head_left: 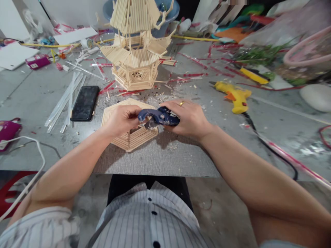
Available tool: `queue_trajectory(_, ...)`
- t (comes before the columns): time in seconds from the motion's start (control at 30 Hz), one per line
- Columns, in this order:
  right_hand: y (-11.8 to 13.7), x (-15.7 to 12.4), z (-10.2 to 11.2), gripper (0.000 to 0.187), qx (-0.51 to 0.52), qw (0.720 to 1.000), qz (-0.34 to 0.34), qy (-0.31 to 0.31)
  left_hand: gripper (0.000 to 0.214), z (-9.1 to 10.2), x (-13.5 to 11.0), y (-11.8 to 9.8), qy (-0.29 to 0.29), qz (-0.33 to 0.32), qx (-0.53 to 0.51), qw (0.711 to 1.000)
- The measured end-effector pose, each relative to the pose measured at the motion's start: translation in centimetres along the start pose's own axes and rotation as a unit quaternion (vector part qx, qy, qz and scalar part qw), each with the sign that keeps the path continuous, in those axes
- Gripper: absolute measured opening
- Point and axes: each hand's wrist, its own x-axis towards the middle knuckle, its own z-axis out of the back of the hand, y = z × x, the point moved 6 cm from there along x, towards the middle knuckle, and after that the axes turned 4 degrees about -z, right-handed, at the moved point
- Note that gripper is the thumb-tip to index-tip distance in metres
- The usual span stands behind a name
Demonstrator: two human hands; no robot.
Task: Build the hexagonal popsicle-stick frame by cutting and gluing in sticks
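Observation:
My right hand (pixel 192 117) is wrapped round the handles of a dark blue pipe cutter (pixel 160 116) with a curved jaw and a metal blade. The jaw points left. My left hand (pixel 117 120) is closed in a pinch at the jaw's tip, and what its fingers hold is hidden. Below both hands, a hexagonal panel of thin wooden sticks (pixel 131 141) lies flat on the table, partly covered by my left hand and the cutter. Behind it stands a tiered pagoda model of wooden sticks (pixel 136 57).
A black phone (pixel 85 103) lies left beside clear glue sticks (pixel 60 106). To the right rests a yellow glue gun (pixel 234 96) with its cord trailing forward. Red-and-clear plastic scraps (pixel 193 75) litter the grey table (pixel 160 165). A pink-rimmed basket (pixel 307 51) stands far right.

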Motion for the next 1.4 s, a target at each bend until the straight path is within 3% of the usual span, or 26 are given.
queue_trajectory(0.47, 0.08, 0.00, 0.15, 0.035, 0.001, 1.000, 0.005, -0.014, 0.006, -0.26, 0.08, 0.39, -0.015, 0.012, -0.058, 0.998)
queue_trajectory(0.7, -0.23, -0.03, -0.21, 0.036, -0.006, 0.999, -0.029, 0.018, 0.007, -0.36, -0.05, 0.47, -0.013, 0.023, -0.036, 0.999)
queue_trajectory(1.23, -0.36, -0.13, -0.39, 0.039, 0.000, 1.000, -0.013, 0.023, 0.022, -0.23, -0.13, 0.26, 0.011, -0.035, 0.025, 0.999)
queue_trajectory(1.4, -0.25, -0.04, -0.27, 0.038, -0.009, 1.000, -0.012, 0.017, 0.023, -0.23, -0.13, 0.26, 0.005, -0.023, 0.031, 0.999)
